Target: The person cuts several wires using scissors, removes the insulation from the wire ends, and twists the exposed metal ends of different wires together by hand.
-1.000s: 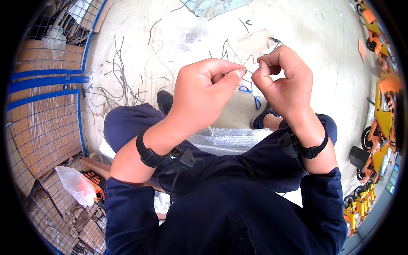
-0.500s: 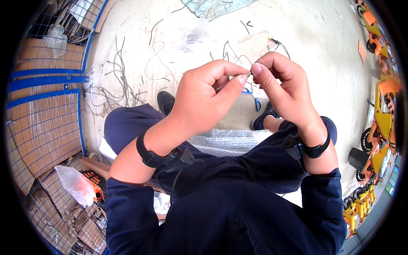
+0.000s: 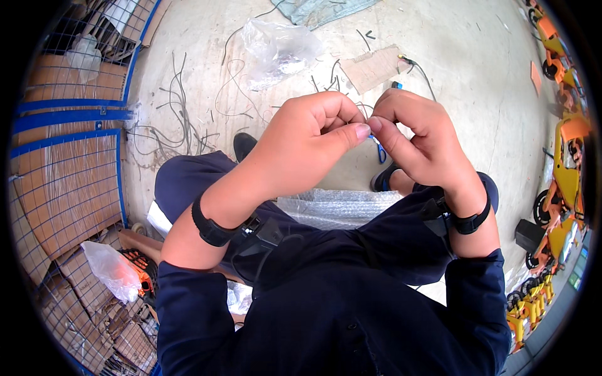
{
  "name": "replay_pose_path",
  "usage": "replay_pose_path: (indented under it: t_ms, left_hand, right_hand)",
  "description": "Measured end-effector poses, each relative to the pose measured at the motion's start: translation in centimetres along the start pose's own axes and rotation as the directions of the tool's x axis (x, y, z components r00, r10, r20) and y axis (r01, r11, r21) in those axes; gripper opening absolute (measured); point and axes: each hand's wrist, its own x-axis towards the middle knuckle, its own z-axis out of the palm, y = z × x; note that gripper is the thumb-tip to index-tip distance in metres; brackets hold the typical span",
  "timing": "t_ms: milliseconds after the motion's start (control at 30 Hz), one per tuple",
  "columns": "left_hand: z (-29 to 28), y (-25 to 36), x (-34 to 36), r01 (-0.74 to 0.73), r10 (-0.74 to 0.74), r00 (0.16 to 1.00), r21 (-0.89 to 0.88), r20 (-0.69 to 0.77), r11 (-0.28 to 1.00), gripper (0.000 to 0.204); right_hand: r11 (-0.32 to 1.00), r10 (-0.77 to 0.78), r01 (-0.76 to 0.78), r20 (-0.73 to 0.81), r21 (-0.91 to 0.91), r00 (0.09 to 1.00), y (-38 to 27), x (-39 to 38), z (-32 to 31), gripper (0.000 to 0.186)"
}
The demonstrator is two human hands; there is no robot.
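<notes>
My left hand (image 3: 313,138) and my right hand (image 3: 420,141) meet in front of me above my knees, thumbs and index fingertips pinched close together. A thin wire (image 3: 365,110) runs at their fingertips, though most of it is hidden by them. Blue-handled scissors (image 3: 381,152) show on the floor just below the fingers. Beyond the hands lie a flat piece of cardboard (image 3: 370,66), short dark cable pieces (image 3: 333,72) and a small blue object (image 3: 397,84).
Blue mesh cages (image 3: 66,188) with cardboard stand left, long tangled cables (image 3: 182,116) beside them. Several yellow-orange wheeled frames (image 3: 567,175) line the right. A plastic bag (image 3: 279,47) and blue sheet (image 3: 320,11) lie ahead. Bubble wrap (image 3: 338,207) is between my legs.
Both hands have moved slightly lower and nearer me, and their fingertips have come closer together. The right thumb has straightened toward the left thumb.
</notes>
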Motion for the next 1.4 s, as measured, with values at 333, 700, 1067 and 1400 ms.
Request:
replay_pose_path:
  t_ms: [333, 700, 1067, 1400]
  left_hand:
    - [-0.5, -0.2, -0.1, 0.196, 0.089, 0.924, -0.659, 0.372, 0.726, 0.011]
    - [-0.2, -1.0, 0.2, 0.092, 0.342, 0.860, -0.774, 0.379, 0.626, 0.011]
    - [-1.1, -1.1, 0.0, -0.099, 0.266, 0.933, -0.539, 0.243, 0.837, 0.018]
    - [-0.4, -1.0, 0.2, -0.320, 0.321, 0.939, -0.035, 0.123, 0.947, 0.015]
  right_hand:
    - [0.638, 0.145, -0.237, 0.188, 0.733, 0.971, -0.7, -0.7, -0.1, 0.013]
    - [0.362, 0.099, -0.249, 0.228, 0.898, 0.969, -1.2, -0.5, 0.3, 0.016]
    - [0.738, 0.084, -0.117, 0.082, 0.665, 0.993, -1.0, -0.5, 0.0, 0.016]
    - [0.992, -0.009, 0.015, -0.052, 0.126, 0.999, -0.9, -0.1, -0.1, 0.008]
